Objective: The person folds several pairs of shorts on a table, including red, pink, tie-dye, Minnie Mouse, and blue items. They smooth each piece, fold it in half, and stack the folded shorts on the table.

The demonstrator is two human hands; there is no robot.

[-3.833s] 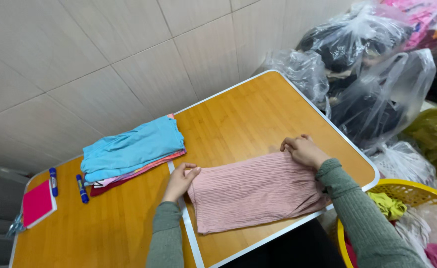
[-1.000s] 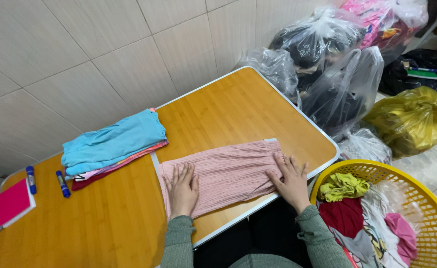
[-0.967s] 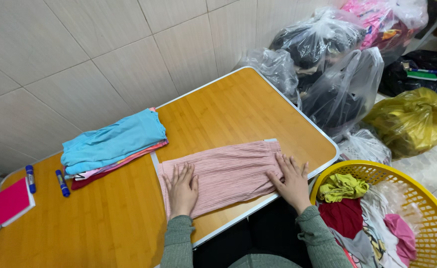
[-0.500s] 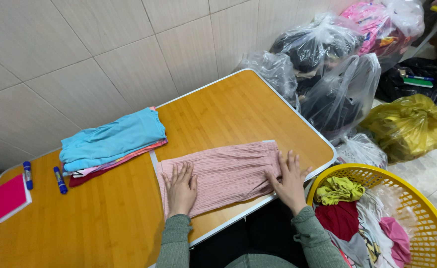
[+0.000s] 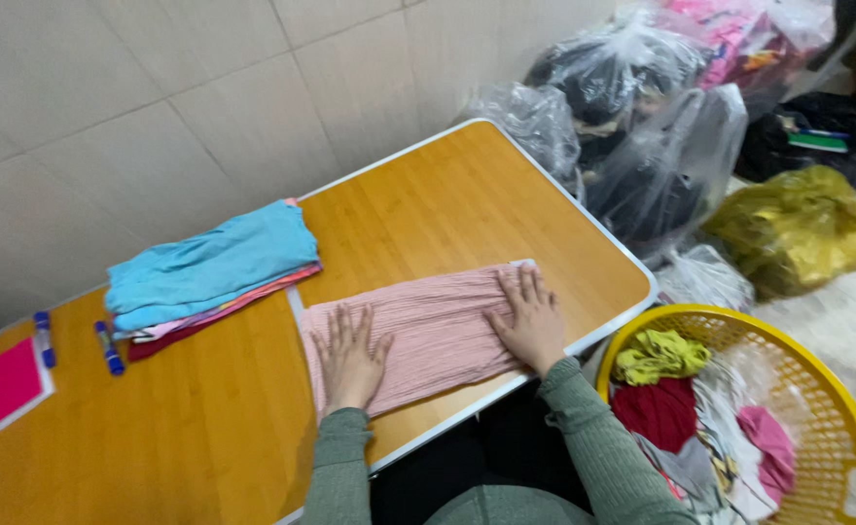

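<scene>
A pink ribbed garment (image 5: 426,321) lies folded into a long strip near the front edge of the wooden folding table (image 5: 467,204). My left hand (image 5: 350,355) rests flat on its left part, fingers spread. My right hand (image 5: 528,319) presses flat on its right end, fingers spread too. Neither hand grips the cloth. Both arms wear grey-green ribbed sleeves.
A stack of folded clothes with a light blue piece on top (image 5: 209,267) sits at the back left. Two blue markers (image 5: 109,348) and a pink notebook (image 5: 5,382) lie at the far left. A yellow laundry basket (image 5: 837,408) with clothes stands at right. Plastic bags (image 5: 642,126) crowd behind.
The pink garment went from a wider piece to a narrower folded strip. Both hands moved from its far edge to lying flat on top of it. In the last second they barely moved.
</scene>
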